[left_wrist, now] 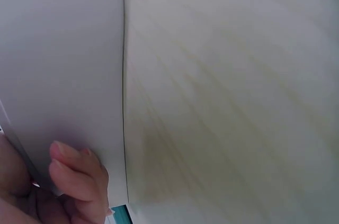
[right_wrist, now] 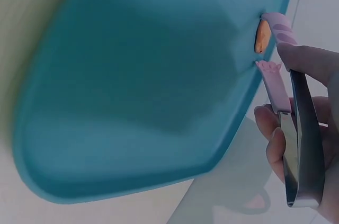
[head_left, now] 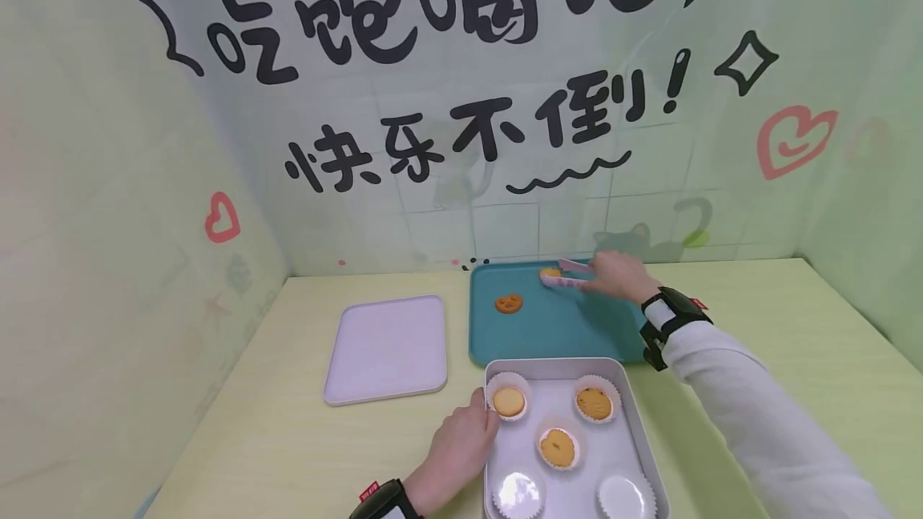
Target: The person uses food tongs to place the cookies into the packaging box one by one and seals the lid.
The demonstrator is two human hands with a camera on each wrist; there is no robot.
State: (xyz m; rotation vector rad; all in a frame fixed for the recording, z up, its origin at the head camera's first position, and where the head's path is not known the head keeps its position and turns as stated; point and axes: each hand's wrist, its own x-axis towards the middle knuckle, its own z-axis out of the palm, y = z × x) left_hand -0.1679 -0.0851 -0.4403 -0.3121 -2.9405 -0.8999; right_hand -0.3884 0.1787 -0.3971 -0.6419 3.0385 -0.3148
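My right hand holds metal tongs with pink paw-shaped tips, over the far side of a blue tray. The tips stand apart on either side of an orange-brown cookie; the upper one is against or very near it. A brown pretzel-like cookie lies to the left on the same tray. With my left hand I grip the left wall of a deep white pan; the left wrist view shows fingers curled at its side. Round fluted cups stand in the pan, three holding cookies.
A flat lilac tray lies on the pale wooden table, left of the blue tray. Printed wall sheets stand behind and at both sides. The pan's far edge sits close to the blue tray's near edge.
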